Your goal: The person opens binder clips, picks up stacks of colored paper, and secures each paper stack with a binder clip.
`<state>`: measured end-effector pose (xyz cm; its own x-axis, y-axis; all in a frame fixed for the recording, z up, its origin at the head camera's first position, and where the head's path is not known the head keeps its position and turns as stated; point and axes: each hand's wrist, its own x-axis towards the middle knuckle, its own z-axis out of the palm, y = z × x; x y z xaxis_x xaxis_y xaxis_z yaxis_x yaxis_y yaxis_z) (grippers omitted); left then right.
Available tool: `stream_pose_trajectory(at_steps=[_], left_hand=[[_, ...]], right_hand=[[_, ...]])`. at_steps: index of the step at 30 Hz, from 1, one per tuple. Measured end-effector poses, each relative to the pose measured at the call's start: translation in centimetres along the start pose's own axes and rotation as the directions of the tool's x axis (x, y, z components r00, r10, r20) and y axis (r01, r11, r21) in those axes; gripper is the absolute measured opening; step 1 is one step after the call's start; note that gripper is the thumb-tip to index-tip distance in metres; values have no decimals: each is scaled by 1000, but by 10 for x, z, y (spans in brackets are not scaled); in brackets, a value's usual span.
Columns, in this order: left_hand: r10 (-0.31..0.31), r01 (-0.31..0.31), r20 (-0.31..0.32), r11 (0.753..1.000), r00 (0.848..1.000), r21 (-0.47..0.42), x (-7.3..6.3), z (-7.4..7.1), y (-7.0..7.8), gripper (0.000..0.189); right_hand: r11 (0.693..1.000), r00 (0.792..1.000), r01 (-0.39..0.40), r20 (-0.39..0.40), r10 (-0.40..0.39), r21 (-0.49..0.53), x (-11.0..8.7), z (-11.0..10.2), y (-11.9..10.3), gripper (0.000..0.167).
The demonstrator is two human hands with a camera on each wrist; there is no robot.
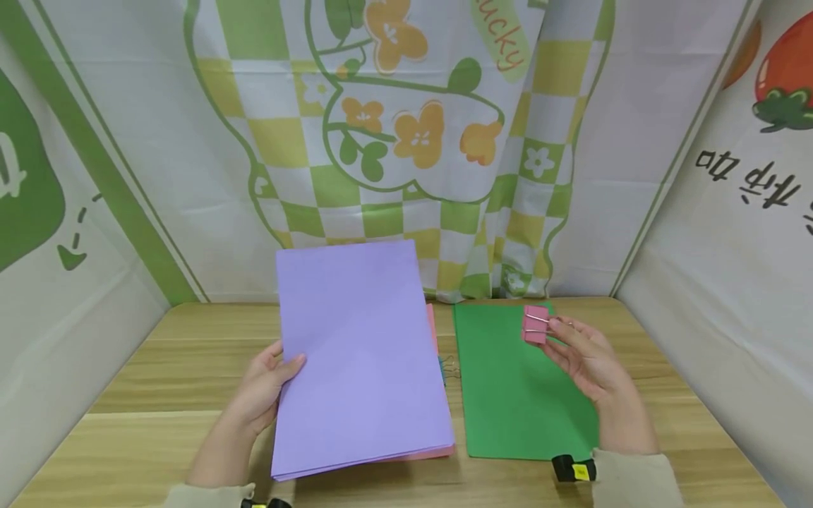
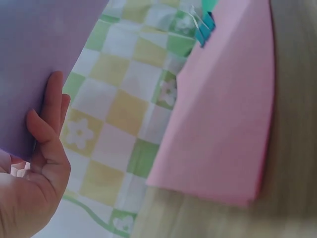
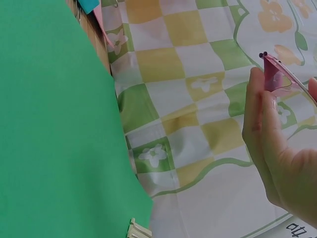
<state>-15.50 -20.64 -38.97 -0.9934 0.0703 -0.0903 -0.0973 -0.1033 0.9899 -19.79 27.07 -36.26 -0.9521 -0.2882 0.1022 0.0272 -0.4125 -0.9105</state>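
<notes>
In the head view my left hand (image 1: 259,388) grips the left edge of a few purple sheets (image 1: 358,353), thumb on the front face. The sheets are lifted and tilted over the table. My right hand (image 1: 589,360) pinches a pink binder clip (image 1: 535,333) by its wire handles, above the green sheet (image 1: 521,402). Behind the purple sheets lies pink paper (image 2: 218,114), mostly hidden in the head view. A teal binder clip (image 2: 205,29) sits on the edge of that pink paper.
A cream-coloured clip (image 3: 138,230) shows at the edge of the green sheet in the right wrist view. Everything stands on a wooden table (image 1: 165,374). Printed cloth (image 1: 254,162) hangs behind and on both sides of the table.
</notes>
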Motion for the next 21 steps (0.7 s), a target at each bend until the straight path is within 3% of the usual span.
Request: stream_pose_trajectory(at_steps=[8, 21], left_hand=[[55, -55, -3, 998, 998, 6, -1, 16, 9, 49], [75, -75, 24, 997, 997, 21, 3, 30, 22, 50]], right_hand=[[1000, 1000, 5, 29, -5, -9, 1, 3, -1, 26], [996, 995, -41, 92, 49, -84, 6, 20, 6, 25]])
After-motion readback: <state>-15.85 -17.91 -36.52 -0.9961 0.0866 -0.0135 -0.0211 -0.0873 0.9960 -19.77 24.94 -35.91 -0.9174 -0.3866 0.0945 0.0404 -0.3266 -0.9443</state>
